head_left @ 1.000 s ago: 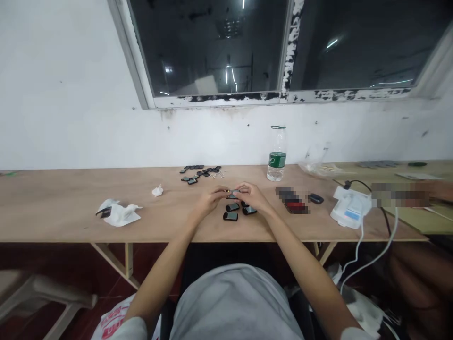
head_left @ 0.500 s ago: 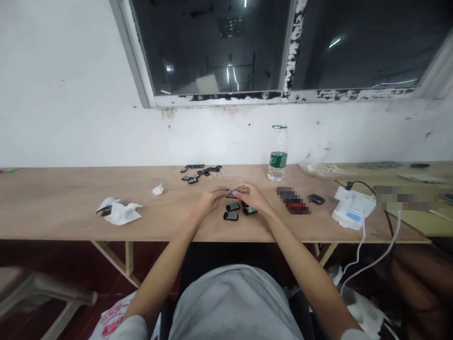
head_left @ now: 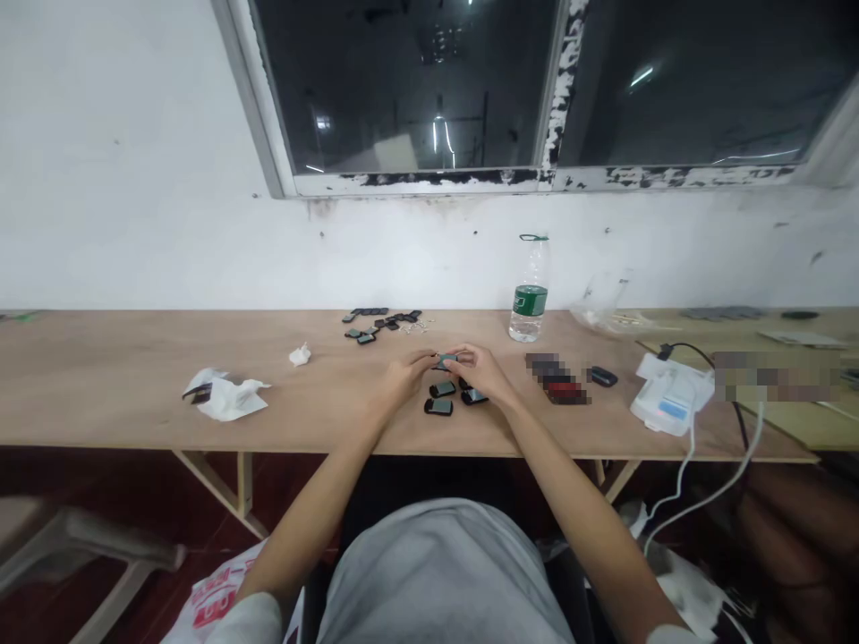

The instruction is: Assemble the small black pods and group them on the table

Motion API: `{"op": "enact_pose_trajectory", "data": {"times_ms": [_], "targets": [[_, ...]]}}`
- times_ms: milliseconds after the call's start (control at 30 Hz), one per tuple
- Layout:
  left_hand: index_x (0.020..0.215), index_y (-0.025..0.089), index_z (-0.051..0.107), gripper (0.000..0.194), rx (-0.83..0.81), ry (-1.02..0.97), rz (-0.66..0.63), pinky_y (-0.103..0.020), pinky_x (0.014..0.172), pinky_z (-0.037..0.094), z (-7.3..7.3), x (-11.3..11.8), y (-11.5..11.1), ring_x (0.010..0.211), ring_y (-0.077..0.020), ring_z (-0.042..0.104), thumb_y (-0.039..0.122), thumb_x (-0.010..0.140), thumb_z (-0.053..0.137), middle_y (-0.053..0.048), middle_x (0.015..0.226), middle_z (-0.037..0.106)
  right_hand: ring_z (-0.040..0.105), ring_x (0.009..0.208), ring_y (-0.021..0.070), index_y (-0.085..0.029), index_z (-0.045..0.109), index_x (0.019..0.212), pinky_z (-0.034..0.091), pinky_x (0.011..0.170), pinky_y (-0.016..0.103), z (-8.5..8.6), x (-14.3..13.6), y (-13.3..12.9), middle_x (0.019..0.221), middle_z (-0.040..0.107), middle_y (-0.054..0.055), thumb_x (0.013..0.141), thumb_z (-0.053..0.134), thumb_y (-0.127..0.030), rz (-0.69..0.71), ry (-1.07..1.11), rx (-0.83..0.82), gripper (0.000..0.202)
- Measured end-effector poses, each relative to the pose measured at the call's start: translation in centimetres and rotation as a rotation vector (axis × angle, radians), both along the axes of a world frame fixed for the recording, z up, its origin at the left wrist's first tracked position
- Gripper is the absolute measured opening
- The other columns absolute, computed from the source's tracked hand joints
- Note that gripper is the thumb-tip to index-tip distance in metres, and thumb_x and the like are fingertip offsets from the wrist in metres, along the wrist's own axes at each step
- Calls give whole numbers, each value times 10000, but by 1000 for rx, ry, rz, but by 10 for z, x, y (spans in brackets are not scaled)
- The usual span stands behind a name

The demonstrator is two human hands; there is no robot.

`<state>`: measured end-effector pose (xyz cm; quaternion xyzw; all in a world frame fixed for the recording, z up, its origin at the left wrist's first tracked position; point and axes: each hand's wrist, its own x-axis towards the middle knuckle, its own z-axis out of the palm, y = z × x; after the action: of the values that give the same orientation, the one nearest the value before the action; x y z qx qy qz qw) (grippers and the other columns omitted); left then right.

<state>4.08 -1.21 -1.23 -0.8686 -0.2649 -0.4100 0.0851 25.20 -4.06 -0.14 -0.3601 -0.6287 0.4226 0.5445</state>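
Between my two hands is a small dark piece with a grey-green face, held just above the wooden table. My left hand pinches its left end, and my right hand has its fingers and thumb on the right side. Just below lie similar black pieces with grey faces, one under the held piece, one nearer the front edge, and one partly under my right hand.
More dark pieces and small white bits lie farther back. A bottle, black fob-like object and white device with cables are right. Crumpled tissues lie left. A person's leg shows at lower right.
The view has shifted very slightly. Both hands keep their hold on the small piece, which looks tilted a little differently.
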Motion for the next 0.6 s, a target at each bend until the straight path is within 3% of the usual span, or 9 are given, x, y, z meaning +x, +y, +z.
{"op": "enact_pose_trajectory", "data": {"times_ms": [167,400,600], "targets": [[1173,203,702,363,-30,6,-26,-355,928,589,5,-2,-2,1074,-214,709,82,976,423,-86,1219,723,763,827,232,-181,667,982,641,793,387,0,0,-1,936,778,89,732,835,-474,7,20,-12,420],[1174,203,714,269,-65,28,-78,-390,960,583,13,-1,-7,1094,-241,709,254,1016,503,-106,1229,723,760,841,241,-197,668,954,649,796,401,1,0,-2,911,769,79,747,830,-459,4,45,-9,371],[1093,206,767,255,-122,-69,-33,-406,934,597,17,-3,-9,1040,-258,734,319,989,563,-94,1174,755,752,872,229,-202,689,981,637,825,395,0,-4,-1,940,766,71,793,777,-428,-22,25,11,307]]}}
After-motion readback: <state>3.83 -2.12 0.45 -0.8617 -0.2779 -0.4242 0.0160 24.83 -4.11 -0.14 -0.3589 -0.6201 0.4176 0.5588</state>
